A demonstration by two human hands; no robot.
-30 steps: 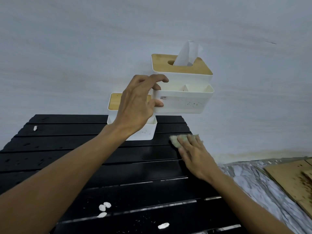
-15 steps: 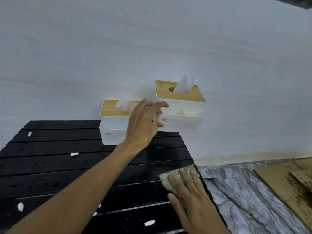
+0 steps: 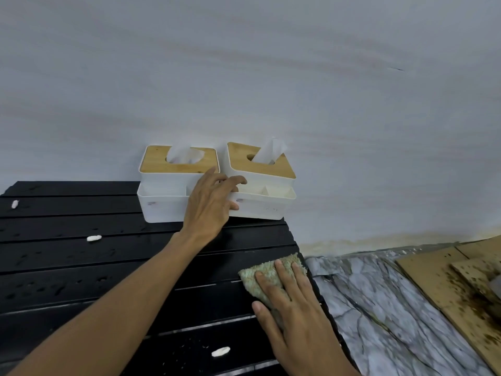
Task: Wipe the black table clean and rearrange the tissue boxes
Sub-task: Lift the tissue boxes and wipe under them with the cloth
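Two white tissue boxes with wooden lids stand side by side at the far edge of the black slatted table (image 3: 81,267), against the wall. My left hand (image 3: 210,206) grips the left end of the right tissue box (image 3: 267,185), which rests on the table's back right corner. The left tissue box (image 3: 165,191) sits just beside it, partly behind my hand. My right hand (image 3: 295,313) presses flat on a pale green cloth (image 3: 267,275) at the table's right edge. Small white scraps, one near the front (image 3: 220,351), and dark specks lie on the slats.
A pale wall runs right behind the boxes. To the right of the table is a marble-patterned floor (image 3: 393,308) with stained cardboard sheets (image 3: 447,280) lying on it. More white scraps (image 3: 94,238) lie on the table's left half.
My left hand has brought the right tissue box down from the air onto the table's back right corner. My right hand has dragged the cloth toward me along the right edge.
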